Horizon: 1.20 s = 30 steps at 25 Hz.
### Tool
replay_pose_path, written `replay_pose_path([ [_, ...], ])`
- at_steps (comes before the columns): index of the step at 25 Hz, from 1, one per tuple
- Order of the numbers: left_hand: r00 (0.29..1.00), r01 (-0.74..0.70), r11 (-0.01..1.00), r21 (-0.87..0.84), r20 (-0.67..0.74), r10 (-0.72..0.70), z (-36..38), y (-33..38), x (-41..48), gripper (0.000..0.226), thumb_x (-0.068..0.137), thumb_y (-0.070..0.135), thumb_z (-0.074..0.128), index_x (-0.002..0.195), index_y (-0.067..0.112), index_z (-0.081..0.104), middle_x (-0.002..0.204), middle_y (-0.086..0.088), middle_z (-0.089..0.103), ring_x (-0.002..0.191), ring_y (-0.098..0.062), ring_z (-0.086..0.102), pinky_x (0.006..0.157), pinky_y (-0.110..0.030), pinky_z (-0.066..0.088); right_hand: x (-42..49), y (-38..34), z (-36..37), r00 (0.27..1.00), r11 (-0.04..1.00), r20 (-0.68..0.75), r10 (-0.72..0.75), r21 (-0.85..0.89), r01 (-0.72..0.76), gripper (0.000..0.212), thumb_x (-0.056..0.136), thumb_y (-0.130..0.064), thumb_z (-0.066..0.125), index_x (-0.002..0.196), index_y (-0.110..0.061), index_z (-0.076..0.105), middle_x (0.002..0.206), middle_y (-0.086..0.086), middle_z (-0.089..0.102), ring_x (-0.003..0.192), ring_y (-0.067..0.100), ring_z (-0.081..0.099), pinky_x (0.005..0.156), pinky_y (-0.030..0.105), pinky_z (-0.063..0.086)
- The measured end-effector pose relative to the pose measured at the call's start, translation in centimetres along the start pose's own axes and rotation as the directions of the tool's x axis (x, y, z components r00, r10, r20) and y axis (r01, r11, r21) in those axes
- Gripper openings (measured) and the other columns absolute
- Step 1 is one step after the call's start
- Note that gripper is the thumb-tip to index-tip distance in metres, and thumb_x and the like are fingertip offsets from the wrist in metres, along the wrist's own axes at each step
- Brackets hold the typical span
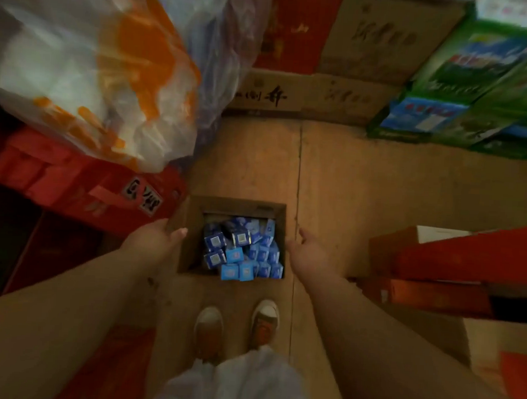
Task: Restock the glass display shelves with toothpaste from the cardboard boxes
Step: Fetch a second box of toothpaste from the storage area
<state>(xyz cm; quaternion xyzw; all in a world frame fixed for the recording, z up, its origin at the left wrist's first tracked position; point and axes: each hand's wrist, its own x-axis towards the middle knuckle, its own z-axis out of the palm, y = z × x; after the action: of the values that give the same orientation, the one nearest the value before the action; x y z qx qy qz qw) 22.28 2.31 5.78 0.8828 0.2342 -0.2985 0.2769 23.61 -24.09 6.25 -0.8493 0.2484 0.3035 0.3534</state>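
The step in hand appears to be lifting the open cardboard box (189, 244), which stands on the floor (333, 178) directly ahead of the person's shoes (237, 326), so that its stock can be carried to the glass display shelves; no shelf is in view. The toothpaste packs (244, 253) lie loose inside the box, blue and piled unevenly, with the heap higher toward the near right corner. To do the lift well, seat both hands on opposite walls at the same height, take the load evenly, and keep the box level, since the loose packs are likely to slide toward the low side. Raise it straight up: the red cartons (82, 190) sit close against the left side, and the plastic bag (89, 68) overhangs them. The left hand (156, 239) is at the left wall of the box, the thumb hooked over the rim and the fingers on the outside, a grip on the cardboard. The right hand (308, 250) is at the right wall with its fingers largely straight and spread, holding nothing; whether it touches the wall or lies just beside it cannot be determined, as the view is blurred.
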Motion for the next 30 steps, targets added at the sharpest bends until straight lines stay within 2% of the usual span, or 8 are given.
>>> replay_pose_path([
  [9, 0.968, 0.249, 0.968, 0.027, -0.006, -0.249, 12.5, -6.8, 18.0, 0.059, 0.095, 0.041, 0.048, 0.145, 0.013, 0.032, 0.139, -0.017, 0.044, 0.122, -0.034, 0.047, 0.103, -0.042, 0.038, 19.2, 7.0, 9.2, 0.995, 0.993, 0.000, 0.104, -0.051, -0.103, 0.059, 0.097, -0.040, 0.048, 0.148, -0.015, 0.033, 0.143, 0.015, 0.047, 0.127, 0.034, 0.047, 0.104, 0.042, 0.042],
  [13, 0.926, 0.378, 0.926, 0.021, 0.016, -0.378, 15.3, -9.1, 22.9, 0.070, 0.092, 0.038, 0.056, 0.148, 0.010, 0.024, 0.148, -0.020, 0.034, 0.130, -0.038, 0.038, 0.107, -0.048, 0.034, 24.4, 9.8, 12.3, 0.986, 0.981, 0.004, 0.166, -0.099, -0.165, 0.061, 0.097, -0.040, 0.048, 0.149, -0.016, 0.028, 0.142, 0.015, 0.048, 0.123, 0.034, 0.051, 0.092, 0.037, 0.046],
  [16, 0.902, 0.424, 0.906, 0.003, 0.091, -0.422, 16.7, -9.6, 25.4, 0.066, 0.093, 0.035, 0.056, 0.147, 0.006, 0.029, 0.148, -0.021, 0.033, 0.131, -0.038, 0.037, 0.108, -0.043, 0.033, 27.4, 11.0, 13.5, 0.976, 0.972, 0.002, 0.218, -0.096, -0.216, 0.052, 0.098, -0.036, 0.048, 0.144, -0.014, 0.038, 0.133, 0.015, 0.055, 0.115, 0.034, 0.055, 0.076, 0.030, 0.039],
  [19, 0.888, 0.450, 0.885, -0.122, 0.162, -0.430, 17.6, -11.1, 27.0, 0.050, 0.093, 0.027, 0.058, 0.134, 0.001, 0.048, 0.133, -0.024, 0.051, 0.117, -0.037, 0.050, 0.099, -0.041, 0.040, 29.6, 11.9, 14.2, 0.967, 0.966, 0.019, 0.255, -0.046, -0.254, 0.042, 0.097, -0.030, 0.051, 0.134, -0.011, 0.050, 0.125, 0.017, 0.059, 0.111, 0.035, 0.057, 0.081, 0.031, 0.043],
  [22, 0.877, 0.473, 0.861, -0.189, 0.196, -0.439, 18.0, -11.9, 27.9, 0.053, 0.090, 0.023, 0.064, 0.134, -0.002, 0.047, 0.133, -0.022, 0.051, 0.114, -0.037, 0.052, 0.091, -0.034, 0.040, 31.0, 13.0, 15.0, 0.963, 0.963, 0.009, 0.271, -0.010, -0.271, 0.038, 0.095, -0.028, 0.056, 0.126, -0.007, 0.056, 0.119, 0.019, 0.062, 0.106, 0.035, 0.059, 0.093, 0.042, 0.049],
  [24, 0.871, 0.484, 0.863, -0.147, 0.178, -0.458, 18.4, -11.7, 28.6, 0.052, 0.090, 0.020, 0.064, 0.132, -0.006, 0.048, 0.131, -0.025, 0.051, 0.106, -0.036, 0.053, 0.086, -0.032, 0.039, 31.7, 13.6, 15.2, 0.970, 0.968, 0.004, 0.245, -0.059, -0.244, 0.036, 0.095, -0.027, 0.055, 0.122, -0.003, 0.057, 0.116, 0.020, 0.063, 0.104, 0.035, 0.060, 0.090, 0.039, 0.049],
  [27, 0.880, 0.453, 0.889, 0.074, 0.122, -0.459, 18.2, -10.7, 28.3, 0.041, 0.096, 0.020, 0.054, 0.124, -0.010, 0.051, 0.123, -0.029, 0.055, 0.103, -0.036, 0.054, 0.089, -0.035, 0.042, 31.6, 13.9, 15.0, 0.986, 0.966, -0.009, 0.168, -0.197, -0.166, 0.031, 0.098, -0.023, 0.049, 0.117, -0.001, 0.057, 0.114, 0.020, 0.062, 0.104, 0.034, 0.058, 0.076, 0.029, 0.040],
  [30, 0.897, 0.432, 0.896, 0.104, 0.052, -0.438, 16.6, -9.3, 26.6, 0.038, 0.096, 0.024, 0.053, 0.118, -0.007, 0.054, 0.116, -0.026, 0.057, 0.108, -0.038, 0.055, 0.091, -0.039, 0.044, 29.9, 13.2, 13.4, 0.990, 0.971, -0.053, 0.132, -0.195, -0.140, 0.030, 0.098, -0.021, 0.049, 0.116, 0.002, 0.056, 0.115, 0.021, 0.061, 0.104, 0.034, 0.058, 0.081, 0.031, 0.041],
])
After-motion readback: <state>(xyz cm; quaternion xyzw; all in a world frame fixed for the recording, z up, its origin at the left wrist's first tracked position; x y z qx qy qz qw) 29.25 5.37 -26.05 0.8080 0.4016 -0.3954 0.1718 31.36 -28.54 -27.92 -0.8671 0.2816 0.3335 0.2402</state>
